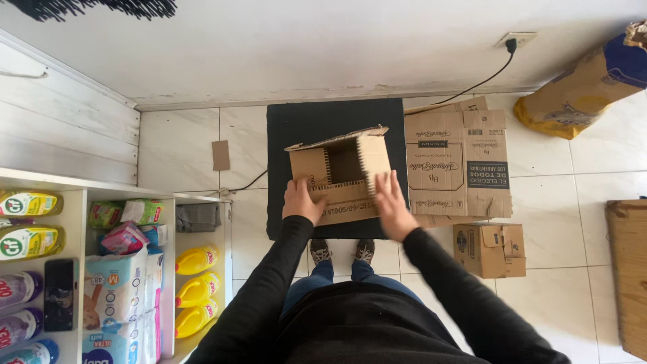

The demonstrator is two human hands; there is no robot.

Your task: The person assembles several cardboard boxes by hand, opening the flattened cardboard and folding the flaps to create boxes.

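- A person in black sleeves stands looking down at a black square bench (pixel 296 125) on a pale tiled floor (pixel 552 296).
- A small open brown cardboard box (pixel 340 172) lies tipped on the bench, its opening facing up and away.
- The left hand (pixel 301 200) grips the box's near-left edge, fingers curled on the card.
- The right hand (pixel 391 205) lies flat against the box's right side, fingers spread.
- At 3 o'clock of the box, a flattened printed carton (pixel 458 165) lies on the floor; at 4 o'clock sits a small closed carton (pixel 490 251).
- At 9 o'clock, white shelves (pixel 162 199) hold yellow bottles (pixel 195 286).
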